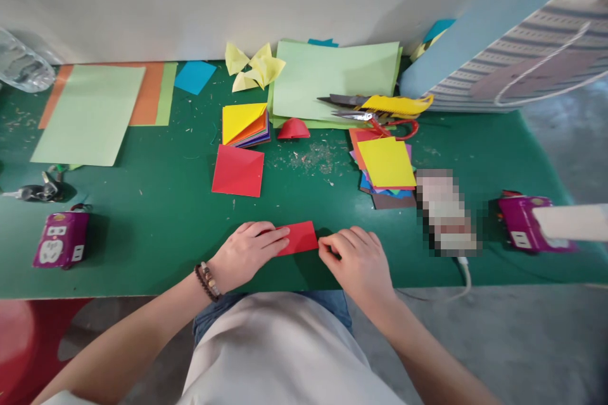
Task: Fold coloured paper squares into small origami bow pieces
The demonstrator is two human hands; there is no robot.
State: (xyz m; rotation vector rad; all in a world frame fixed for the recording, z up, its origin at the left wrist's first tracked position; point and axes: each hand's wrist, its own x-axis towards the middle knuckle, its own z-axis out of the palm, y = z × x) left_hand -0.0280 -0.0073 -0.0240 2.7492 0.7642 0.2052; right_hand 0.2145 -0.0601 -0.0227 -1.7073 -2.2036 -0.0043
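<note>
Green table: left hand fingers flat on folded red paper, right hand fingers pinching its edge.

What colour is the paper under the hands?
Red folded paper, clearest in the head view.

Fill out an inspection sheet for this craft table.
Surface: green table, paper scraps scattered.
Work things: folded red paper at the near edge.
Clutter: red square sheet, coloured paper stacks, scissors, yellow folded shapes, keys.
Hands: left hand presses the paper flat; right hand fingers pinch its right end.
Cables: white cable off the near edge.
Surroundings: pale wall, striped bag, purple box at left.
</note>
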